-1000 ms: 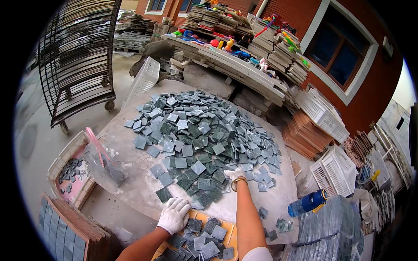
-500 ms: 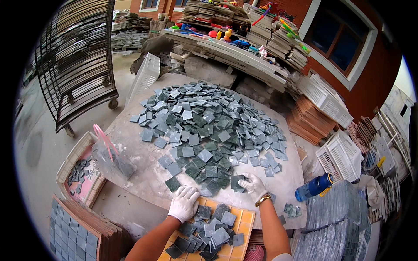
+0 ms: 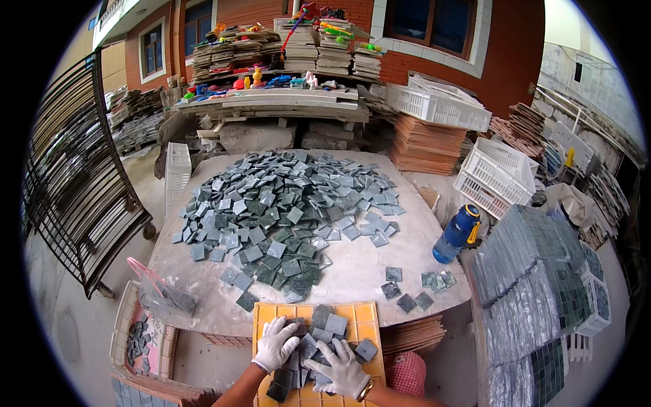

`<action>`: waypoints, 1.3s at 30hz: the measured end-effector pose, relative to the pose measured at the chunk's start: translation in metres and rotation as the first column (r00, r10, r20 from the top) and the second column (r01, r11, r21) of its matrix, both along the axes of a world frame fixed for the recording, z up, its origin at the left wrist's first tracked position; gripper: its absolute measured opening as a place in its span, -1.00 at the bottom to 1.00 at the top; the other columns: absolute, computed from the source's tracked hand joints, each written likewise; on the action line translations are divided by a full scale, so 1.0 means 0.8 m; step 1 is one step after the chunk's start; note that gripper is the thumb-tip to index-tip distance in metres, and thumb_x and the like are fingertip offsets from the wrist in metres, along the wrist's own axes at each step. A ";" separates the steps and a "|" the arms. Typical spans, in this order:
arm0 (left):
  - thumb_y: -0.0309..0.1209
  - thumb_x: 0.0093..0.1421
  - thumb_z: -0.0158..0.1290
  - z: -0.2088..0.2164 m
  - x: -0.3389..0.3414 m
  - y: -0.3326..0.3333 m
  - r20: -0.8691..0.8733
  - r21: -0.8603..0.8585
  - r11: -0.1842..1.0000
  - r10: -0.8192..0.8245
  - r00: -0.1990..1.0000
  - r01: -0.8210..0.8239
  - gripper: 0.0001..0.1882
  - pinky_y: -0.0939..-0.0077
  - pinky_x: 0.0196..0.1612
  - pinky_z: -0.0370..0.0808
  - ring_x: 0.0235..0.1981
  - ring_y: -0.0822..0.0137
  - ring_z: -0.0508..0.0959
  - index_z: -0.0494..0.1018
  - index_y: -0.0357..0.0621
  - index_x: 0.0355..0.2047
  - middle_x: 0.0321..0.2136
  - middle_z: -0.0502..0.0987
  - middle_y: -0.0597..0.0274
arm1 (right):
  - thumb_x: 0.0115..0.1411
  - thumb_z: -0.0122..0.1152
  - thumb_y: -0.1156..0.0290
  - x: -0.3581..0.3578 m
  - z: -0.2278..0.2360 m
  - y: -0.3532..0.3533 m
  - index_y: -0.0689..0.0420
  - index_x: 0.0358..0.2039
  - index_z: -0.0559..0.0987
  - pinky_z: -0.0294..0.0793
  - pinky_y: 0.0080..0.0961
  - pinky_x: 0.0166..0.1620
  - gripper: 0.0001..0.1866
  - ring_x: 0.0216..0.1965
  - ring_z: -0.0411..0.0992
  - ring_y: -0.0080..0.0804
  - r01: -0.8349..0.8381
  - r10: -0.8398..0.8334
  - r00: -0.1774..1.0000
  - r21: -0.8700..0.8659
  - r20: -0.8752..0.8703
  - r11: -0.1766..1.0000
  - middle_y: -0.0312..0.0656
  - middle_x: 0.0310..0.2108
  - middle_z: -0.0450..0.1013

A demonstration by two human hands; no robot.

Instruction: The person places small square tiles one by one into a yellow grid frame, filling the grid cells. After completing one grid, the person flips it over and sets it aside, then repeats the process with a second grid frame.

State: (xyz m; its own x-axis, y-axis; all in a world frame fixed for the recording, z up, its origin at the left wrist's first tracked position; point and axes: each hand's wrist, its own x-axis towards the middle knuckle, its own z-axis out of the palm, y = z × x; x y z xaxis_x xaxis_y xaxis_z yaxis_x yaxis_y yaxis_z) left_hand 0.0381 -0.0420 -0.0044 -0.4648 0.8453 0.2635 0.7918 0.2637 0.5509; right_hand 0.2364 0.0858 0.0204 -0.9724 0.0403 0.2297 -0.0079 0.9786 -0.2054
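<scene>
Yellow, gridded, in the head view: showing one tray [image 3: 369,314], lying at the near edge of a pale table [image 3: 359,281]; bearing grey-green tiles [image 3: 336,324] in a loose jumble, some overlapping, some tilting, none clearly sitting square in the grid. Judging by this: standing at an early stage, as to this tray. Possibly counting as finished: tile-faced boards [image 3: 139,393], stacking at lower left. Listing as left over: one large heap [image 3: 285,203] of like tiles, covering much of the table beyond; also a few strays [image 3: 393,274] toward the right. Grip, left hand [image 3: 275,344], white-gloved: resting over the tray's left side, bending fingers onto a dark tile; cannot tell whether pinching or merely pressing. Grip, right hand [image 3: 340,370], white-gloved: spreading fingers wide across the jumble, touching tiles, apparently clamping none.
</scene>
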 end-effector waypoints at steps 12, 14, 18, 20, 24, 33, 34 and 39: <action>-0.27 0.19 0.00 -0.042 0.117 -0.170 0.300 0.179 0.920 0.287 0.910 -0.350 -0.46 0.18 0.20 0.26 0.17 0.02 0.32 0.30 -0.31 0.13 0.11 0.36 -0.07 | 0.00 0.33 0.26 0.155 -0.071 -0.010 0.17 0.24 0.18 0.26 -0.17 0.16 -0.18 0.14 0.23 0.11 0.434 -0.617 0.787 -0.696 -0.017 0.572 0.13 0.14 0.21; -0.10 0.18 0.01 -0.037 0.115 -0.167 0.552 0.248 0.892 0.190 0.812 -0.377 -0.30 0.20 0.27 0.11 0.25 0.01 0.17 0.17 -0.35 0.20 0.20 0.21 -0.12 | 0.02 0.33 0.24 0.152 -0.076 -0.008 0.16 0.23 0.21 0.28 -0.18 0.15 -0.21 0.13 0.26 0.05 0.344 -0.618 0.786 -0.824 -0.009 0.451 0.11 0.13 0.24; 0.04 0.18 0.03 -0.057 0.095 -0.143 0.685 0.260 0.883 0.116 0.719 -0.390 -0.09 0.27 0.34 -0.08 0.35 0.06 -0.03 -0.03 -0.39 0.28 0.30 0.01 -0.16 | 0.02 0.35 0.28 0.117 -0.077 0.040 0.29 0.12 0.27 0.38 -0.29 0.06 -0.29 0.03 0.37 -0.03 0.344 -0.658 0.753 -0.838 -0.022 0.422 0.09 0.04 0.32; 0.03 0.11 0.11 -0.036 0.089 -0.126 0.435 0.078 0.917 0.322 0.841 -0.392 -0.11 0.15 0.33 -0.06 0.34 -0.08 -0.02 0.05 -0.32 0.26 0.27 0.04 -0.21 | -0.02 0.37 0.20 0.100 -0.045 0.041 0.22 0.11 0.30 0.29 -0.20 0.13 -0.27 0.08 0.30 -0.01 0.577 -0.592 0.787 -0.546 0.174 0.607 0.05 0.07 0.27; 0.15 -0.04 0.17 0.006 0.084 -0.068 -0.250 -0.170 0.932 0.273 0.929 -0.320 -0.05 -0.13 0.24 0.01 0.25 -0.31 0.03 0.15 -0.12 0.24 0.23 0.08 -0.24 | -0.07 0.37 0.07 0.047 0.012 0.030 0.13 0.10 0.36 0.08 0.02 0.22 -0.25 0.19 0.16 -0.03 0.499 -0.499 0.867 0.003 0.017 0.867 0.02 0.11 0.22; 0.08 0.20 -0.10 0.004 0.013 0.065 -0.373 -0.129 0.991 -0.006 0.928 -0.045 -0.39 -0.13 0.23 0.04 0.25 -0.03 0.18 0.24 0.16 0.22 0.18 0.28 0.13 | 0.01 0.26 0.04 -0.084 -0.033 0.076 -0.10 0.11 0.40 0.01 0.08 0.22 -0.37 0.20 0.09 -0.01 0.294 -0.288 0.945 0.018 -0.153 0.956 -0.06 0.16 0.19; 0.07 0.22 -0.10 -0.002 0.008 0.065 -0.331 -0.119 0.989 0.049 0.942 -0.093 -0.40 -0.13 0.23 0.04 0.24 -0.04 0.17 0.25 0.15 0.21 0.18 0.27 0.12 | 0.04 0.24 0.00 -0.093 -0.032 0.078 -0.15 0.11 0.39 0.02 0.05 0.22 -0.39 0.20 0.10 -0.01 0.332 -0.336 0.929 -0.048 -0.155 0.942 -0.08 0.17 0.19; -0.25 0.07 0.14 0.010 0.044 0.023 -0.220 -0.007 0.999 -0.045 0.974 0.044 -0.52 -0.10 0.25 0.06 0.22 -0.08 0.21 0.43 0.18 0.05 0.13 0.35 0.16 | 0.06 0.21 0.04 -0.045 -0.016 0.067 -0.10 -0.03 0.53 0.12 0.04 0.18 -0.55 0.15 0.16 0.00 0.102 -0.095 0.982 0.037 -0.160 0.994 -0.11 0.09 0.29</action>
